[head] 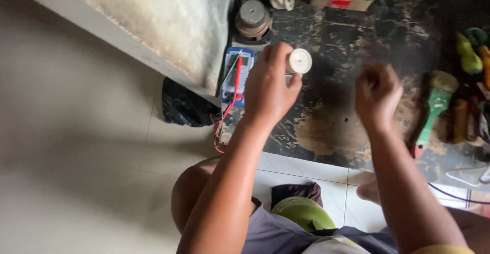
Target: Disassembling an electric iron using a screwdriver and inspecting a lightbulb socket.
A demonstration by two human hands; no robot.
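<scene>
Head view: white spool (300, 60) is pinched by left hand (269, 84) just right of the multimeter (236, 75), right hand (376, 95) fisted; loose grip risks a drop.

L hand (269, 88) raised w/ bare forearm extended, fingers curled in a pinch grip. R hand (376, 97) closed in a loose fist, slightly blurred, wrist straight. Both arms reach fwd, well apart.

2 bare arms, no sleeves to the elbows, no watch, rings or gloves on the left hand (270, 88) or the right hand (376, 97). Grey shorts (270, 231) at the lap, yellow shirt edge (443, 249) at the right upper arm. Knees bare.
</scene>
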